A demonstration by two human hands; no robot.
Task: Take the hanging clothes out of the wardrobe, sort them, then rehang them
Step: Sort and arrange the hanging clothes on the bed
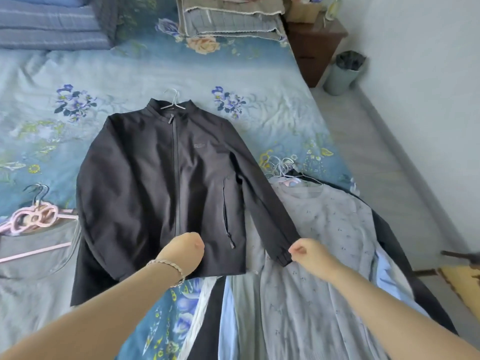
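Black jacket (pixel 145 178) lies flat on the bed (pixel 39 74), front up, zipped, its wire hanger (pixel 172 98) inside the collar. Right hand (pixel 304 252): fingers curled, pinching the sleeve cuff (pixel 281 258). Left hand (pixel 181 252) rests on the lower front panel; its fingers are hidden, so I cannot tell whether it grips or only presses. To the right, overlapping, is a pile of hung garments, a pale grey top (pixel 324 229) uppermost. Pink hangers (pixel 33 215) lie left of the jacket.

Handling, judged: soft, light shell fabric, probably smooth and a little slippery, so it could slide off the wire. Lift by the hanger hook or the shoulders, not by the cuff.
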